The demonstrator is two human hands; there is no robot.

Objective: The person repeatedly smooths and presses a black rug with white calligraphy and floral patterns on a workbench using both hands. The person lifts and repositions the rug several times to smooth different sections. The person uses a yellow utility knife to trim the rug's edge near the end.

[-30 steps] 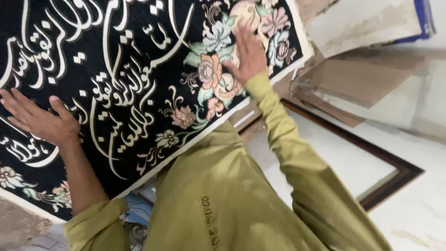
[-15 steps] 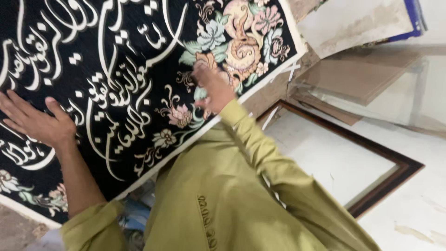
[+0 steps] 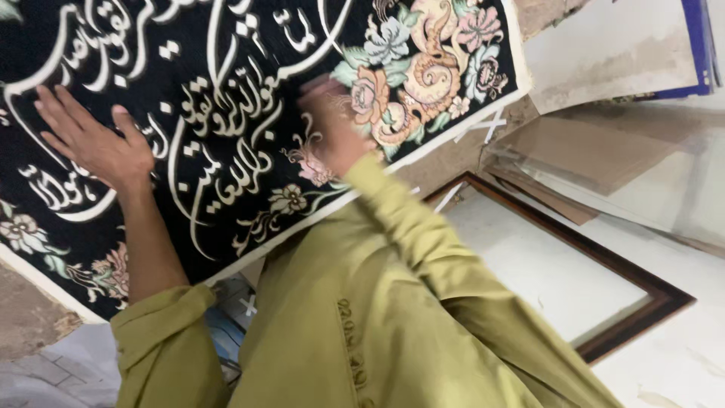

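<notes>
A large black embroidered cloth (image 3: 249, 68) with white flowing script and pink, peach and teal flowers lies spread in front of me. My left hand (image 3: 91, 140) rests flat on it near its left part, fingers spread. My right hand (image 3: 332, 125), blurred by motion, presses flat on the cloth beside the flower corner, near the cloth's white border. Both arms wear olive-green sleeves, and neither hand holds anything.
A dark brown picture frame (image 3: 604, 249) lies on the pale floor to the right. Brown cardboard sheets (image 3: 604, 151) and a clear glass pane (image 3: 664, 189) lie above it. A white board with a blue edge (image 3: 619, 53) sits at top right.
My right hand has slid from the flower corner leftward and down across the cloth. My left hand has stayed flat in place.
</notes>
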